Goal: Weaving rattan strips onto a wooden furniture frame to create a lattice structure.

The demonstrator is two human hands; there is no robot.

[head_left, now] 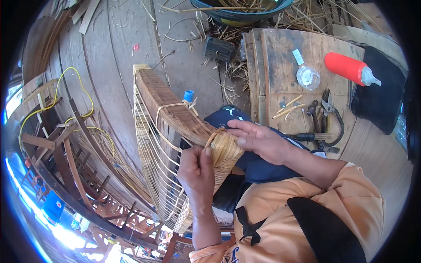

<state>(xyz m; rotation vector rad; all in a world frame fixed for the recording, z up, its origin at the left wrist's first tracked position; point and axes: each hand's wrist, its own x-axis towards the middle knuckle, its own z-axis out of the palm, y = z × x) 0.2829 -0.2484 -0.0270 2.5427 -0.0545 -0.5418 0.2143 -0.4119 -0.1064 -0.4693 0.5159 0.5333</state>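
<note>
A wooden frame (pixel 173 105) lies in front of me, strung with rows of pale rattan strands (pixel 169 164). Its near corner is bound in a thick rattan wrapping (pixel 227 149). My left hand (pixel 195 168) is closed at the left side of this corner, thumb and forefinger pinching a thin rattan strand (pixel 212 136) that loops over the top of the wrapping. On the other side, my right hand (pixel 263 142) has its fingers stretched out, with the thumb against the wrapping. Part of the strand is hidden by the left fingers.
To the right, a wooden board (pixel 285 57) holds a red squeeze bottle (pixel 346 68), a clear jar (pixel 308 78), pliers (pixel 326 101) and a hammer (pixel 312 111). A blue basin (pixel 245 15) stands at the back. Curved wooden frames (pixel 76 166) and a yellow cord (pixel 90 92) lie left.
</note>
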